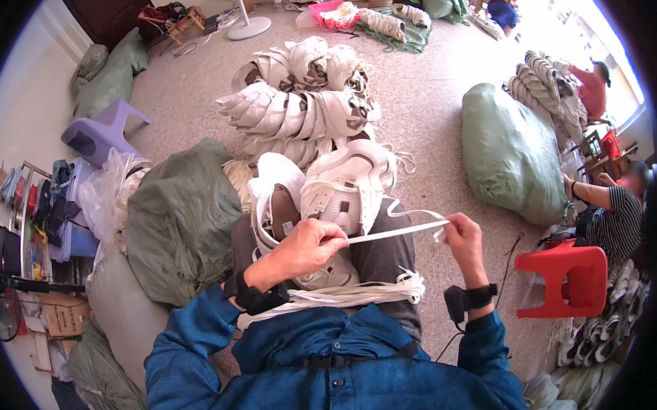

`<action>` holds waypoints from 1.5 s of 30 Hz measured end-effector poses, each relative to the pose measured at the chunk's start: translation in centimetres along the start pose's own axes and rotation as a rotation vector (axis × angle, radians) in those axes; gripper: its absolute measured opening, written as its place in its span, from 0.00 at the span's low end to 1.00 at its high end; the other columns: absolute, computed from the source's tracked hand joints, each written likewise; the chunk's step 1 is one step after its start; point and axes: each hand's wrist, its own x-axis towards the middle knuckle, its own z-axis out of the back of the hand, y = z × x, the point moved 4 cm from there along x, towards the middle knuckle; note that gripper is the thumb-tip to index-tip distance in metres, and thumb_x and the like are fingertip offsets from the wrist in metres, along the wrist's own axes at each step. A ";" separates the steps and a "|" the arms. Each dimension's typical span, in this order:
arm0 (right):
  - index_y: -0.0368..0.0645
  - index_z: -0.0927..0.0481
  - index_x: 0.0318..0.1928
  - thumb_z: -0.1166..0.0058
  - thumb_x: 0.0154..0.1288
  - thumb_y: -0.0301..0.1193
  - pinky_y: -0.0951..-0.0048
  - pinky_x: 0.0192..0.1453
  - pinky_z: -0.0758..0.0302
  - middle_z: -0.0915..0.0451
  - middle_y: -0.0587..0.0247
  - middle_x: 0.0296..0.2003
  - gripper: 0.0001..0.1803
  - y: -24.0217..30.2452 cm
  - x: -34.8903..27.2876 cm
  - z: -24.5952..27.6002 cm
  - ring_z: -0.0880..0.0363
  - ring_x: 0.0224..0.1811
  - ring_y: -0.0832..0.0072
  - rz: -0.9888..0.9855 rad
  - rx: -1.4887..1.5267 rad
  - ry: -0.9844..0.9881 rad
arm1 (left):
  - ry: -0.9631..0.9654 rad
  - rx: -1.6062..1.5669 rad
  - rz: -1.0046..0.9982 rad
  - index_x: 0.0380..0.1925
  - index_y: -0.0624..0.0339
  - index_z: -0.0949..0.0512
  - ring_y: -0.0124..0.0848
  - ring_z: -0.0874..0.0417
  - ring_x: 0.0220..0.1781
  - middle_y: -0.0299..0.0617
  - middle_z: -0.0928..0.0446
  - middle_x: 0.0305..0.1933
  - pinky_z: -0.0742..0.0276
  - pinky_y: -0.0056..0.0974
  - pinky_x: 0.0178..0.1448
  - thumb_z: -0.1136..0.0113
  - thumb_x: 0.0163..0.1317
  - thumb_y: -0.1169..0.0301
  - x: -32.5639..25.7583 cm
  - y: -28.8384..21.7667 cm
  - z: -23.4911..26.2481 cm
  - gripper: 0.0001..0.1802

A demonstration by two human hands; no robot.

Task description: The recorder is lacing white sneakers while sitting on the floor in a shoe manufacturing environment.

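A flat white shoelace (395,233) runs taut between my two hands above my lap. My left hand (308,247) pinches one part of it beside a pale shoe upper. Off to the right, my right hand (465,239) grips the lace near its end, and a loop hangs by the fingers. The white shoe upper (341,198) rests on my knees with lacing across its front. Left of it stands another pale upper (276,184) with a brown lining, partly behind my left hand. Across my thighs lies a bundle of loose white laces (368,295).
Stacked shoe uppers (296,116) stand on the floor ahead. A dark green sack (185,221) slumps at my left, near a purple stool (101,133). To the right are a light green sack (503,154), a red stool (567,278) and a seated person (614,217).
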 end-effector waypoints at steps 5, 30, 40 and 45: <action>0.40 0.23 0.57 0.45 0.62 0.21 0.69 0.42 0.21 0.20 0.48 0.48 0.21 7.9 -0.8 -4.7 0.17 0.37 0.64 0.347 -0.265 -0.124 | -0.166 0.279 -0.231 0.36 0.68 0.17 0.42 0.18 0.32 0.51 0.19 0.30 0.24 0.42 0.39 0.41 0.65 0.72 1.9 -1.3 0.3 0.09; 0.35 0.19 0.41 0.44 0.71 0.27 0.74 0.28 0.26 0.21 0.63 0.23 0.07 10.8 2.8 -13.8 0.24 0.23 0.82 -0.080 0.674 0.115 | -0.381 0.669 -0.431 0.44 0.61 0.20 0.51 0.18 0.43 0.52 0.23 0.44 0.22 0.48 0.43 0.37 0.60 0.73 5.5 -2.7 3.7 0.12; 0.38 0.19 0.42 0.43 0.71 0.28 0.78 0.24 0.30 0.23 0.69 0.22 0.06 10.7 4.1 -13.2 0.27 0.21 0.86 0.206 0.327 -0.047 | -0.083 0.656 -0.290 0.34 0.63 0.21 0.52 0.18 0.36 0.52 0.21 0.31 0.23 0.48 0.40 0.38 0.59 0.74 4.8 -1.4 3.0 0.05; 0.39 0.19 0.45 0.43 0.71 0.28 0.76 0.27 0.26 0.20 0.64 0.25 0.07 13.3 5.6 -12.0 0.21 0.22 0.83 0.363 0.241 -0.060 | -0.105 0.420 -0.245 0.42 0.61 0.17 0.49 0.17 0.40 0.54 0.19 0.38 0.21 0.45 0.45 0.37 0.62 0.68 5.6 -2.1 5.0 0.12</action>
